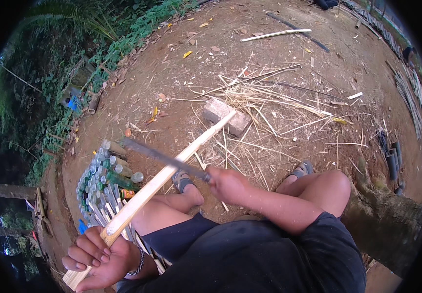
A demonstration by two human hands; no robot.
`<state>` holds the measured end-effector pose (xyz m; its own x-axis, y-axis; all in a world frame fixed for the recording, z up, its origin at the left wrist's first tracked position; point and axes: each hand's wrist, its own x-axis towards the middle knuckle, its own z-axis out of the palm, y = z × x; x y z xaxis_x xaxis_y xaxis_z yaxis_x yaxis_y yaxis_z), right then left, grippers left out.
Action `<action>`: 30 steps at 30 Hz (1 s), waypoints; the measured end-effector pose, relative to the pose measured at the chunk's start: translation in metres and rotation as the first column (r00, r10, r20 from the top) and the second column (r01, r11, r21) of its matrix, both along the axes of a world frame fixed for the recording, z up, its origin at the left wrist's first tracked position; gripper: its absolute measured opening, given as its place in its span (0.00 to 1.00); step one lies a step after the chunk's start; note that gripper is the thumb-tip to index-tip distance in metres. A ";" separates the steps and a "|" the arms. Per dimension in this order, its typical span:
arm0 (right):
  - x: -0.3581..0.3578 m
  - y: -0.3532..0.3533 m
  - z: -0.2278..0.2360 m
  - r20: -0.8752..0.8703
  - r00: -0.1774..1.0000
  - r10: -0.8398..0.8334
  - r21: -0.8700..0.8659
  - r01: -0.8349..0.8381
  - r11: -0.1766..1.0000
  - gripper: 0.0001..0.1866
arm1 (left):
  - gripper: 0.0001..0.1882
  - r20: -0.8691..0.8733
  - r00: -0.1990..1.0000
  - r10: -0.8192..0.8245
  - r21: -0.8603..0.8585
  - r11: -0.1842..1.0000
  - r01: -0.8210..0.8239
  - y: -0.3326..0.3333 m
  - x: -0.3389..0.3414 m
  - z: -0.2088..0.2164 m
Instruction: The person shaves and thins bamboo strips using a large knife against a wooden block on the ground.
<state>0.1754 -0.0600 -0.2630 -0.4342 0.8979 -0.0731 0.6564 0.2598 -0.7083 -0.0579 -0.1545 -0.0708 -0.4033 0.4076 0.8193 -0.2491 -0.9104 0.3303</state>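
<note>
A long pale slat [145, 193], of split bamboo or wood, slants away from me. My left hand [96, 256] is closed round its near end, with a bracelet at the wrist. The slat's far end lies on a worn rectangular block [215, 109] on the ground. My right hand [228, 184] grips a long knife [159, 155] by its handle. The blade points left and crosses over the slat near its middle, slightly blurred. Whether the edge touches the slat I cannot tell. More pale strips [108, 207] lie beside my left leg.
Thin shavings [255, 93] are heaped around and beyond the block. Several glass bottles [106, 168] are stacked at the left. A loose strip [275, 35] lies across a dark rod at the far side. Dark tubes [392, 163] and a tree trunk [391, 219] stand at the right.
</note>
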 end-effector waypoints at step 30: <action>0.079 0.127 -0.190 0.138 0.870 -0.473 -0.324 0.491 0.808 0.13 | 0.40 -0.103 0.993 -0.059 -0.110 0.993 0.048 0.065 -0.052 0.040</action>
